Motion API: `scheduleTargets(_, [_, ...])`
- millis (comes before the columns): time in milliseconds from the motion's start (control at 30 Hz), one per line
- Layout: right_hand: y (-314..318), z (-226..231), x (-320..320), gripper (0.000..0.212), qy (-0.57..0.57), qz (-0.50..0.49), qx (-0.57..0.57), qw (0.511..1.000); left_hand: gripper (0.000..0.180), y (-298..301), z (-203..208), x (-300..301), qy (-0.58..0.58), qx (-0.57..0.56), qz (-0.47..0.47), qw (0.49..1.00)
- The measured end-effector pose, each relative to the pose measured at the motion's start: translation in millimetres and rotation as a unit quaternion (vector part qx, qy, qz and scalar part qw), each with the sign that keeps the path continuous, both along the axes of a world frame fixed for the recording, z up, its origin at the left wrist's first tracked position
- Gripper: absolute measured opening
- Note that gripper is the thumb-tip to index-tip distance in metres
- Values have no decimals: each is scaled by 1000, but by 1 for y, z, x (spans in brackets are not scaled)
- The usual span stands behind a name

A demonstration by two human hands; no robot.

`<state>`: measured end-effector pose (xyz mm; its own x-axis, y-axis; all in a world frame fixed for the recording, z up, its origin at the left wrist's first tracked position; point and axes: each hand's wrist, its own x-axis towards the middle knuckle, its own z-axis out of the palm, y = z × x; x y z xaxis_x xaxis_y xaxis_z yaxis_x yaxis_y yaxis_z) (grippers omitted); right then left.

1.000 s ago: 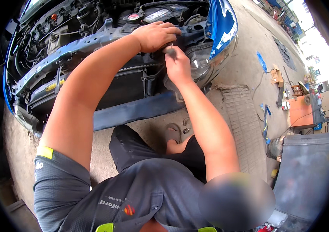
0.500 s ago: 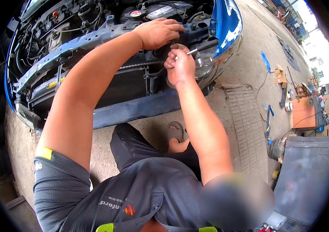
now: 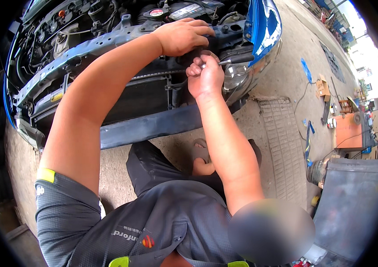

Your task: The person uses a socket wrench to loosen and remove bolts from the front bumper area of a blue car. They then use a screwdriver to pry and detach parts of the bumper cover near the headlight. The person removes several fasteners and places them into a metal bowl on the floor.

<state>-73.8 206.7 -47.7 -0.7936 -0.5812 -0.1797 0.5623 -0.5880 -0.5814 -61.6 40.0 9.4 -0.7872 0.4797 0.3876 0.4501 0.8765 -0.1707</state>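
Dark-handled tool (image 3: 241,58) in the right hand (image 3: 206,78), at the front corner of an opened-up car, in front of the headlight (image 3: 235,75), handle end pointing at the blue fender (image 3: 256,33). Head view, only one. Right hand: fingers curled tight around the bright metal shaft, knuckles toward the left hand (image 3: 184,38). Working tip hidden behind the fingers; can't tell what it meets. Left hand: palm down by the end of the front crossmember (image 3: 104,44), fingers a bit spread and bent over; fingertips lost in dark parts, can't tell if it grips anything. Hands close together, left one further up.

Vs 1 s ago: tool was seen nearly end-on, blurry, pinched between thumb and fingers; now lies sideways, most of its length showing. Vs 0.5 s ago: handle dipped from a clear upward slant to nearly level; right wrist slightly lower and further left. Left hand about the same pose throughout. Dark-clad right knee (image 3: 255,151) now shows past the right forearm. Sandalled foot (image 3: 201,153) still on the concrete floor (image 3: 122,164), below the bumper beam (image 3: 153,127). Orange cabinet (image 3: 348,130) off to the right, unchanged.
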Motion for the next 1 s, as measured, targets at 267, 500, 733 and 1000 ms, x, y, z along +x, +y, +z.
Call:
scheduleTargets(267, [-4, -3, -2, 5, -47, 5, -73, 996, 21, 0, 0, 0, 11, -15, 24, 1000])
scheduleTargets(500, [-12, -2, 1, 6, -99, -5, -147, 984, 21, 4, 4, 0, -2, -37, 41, 998])
scheduleTargets(733, [-11, 1, -2, 6, 171, -45, 159, 971, 20, 0, -3, -3, 18, -25, 30, 999])
scheduleTargets(1000, [15, 3, -13, 16, 709, -108, 516, 468, 21, -4, 2, -1, -3, -38, 30, 999])
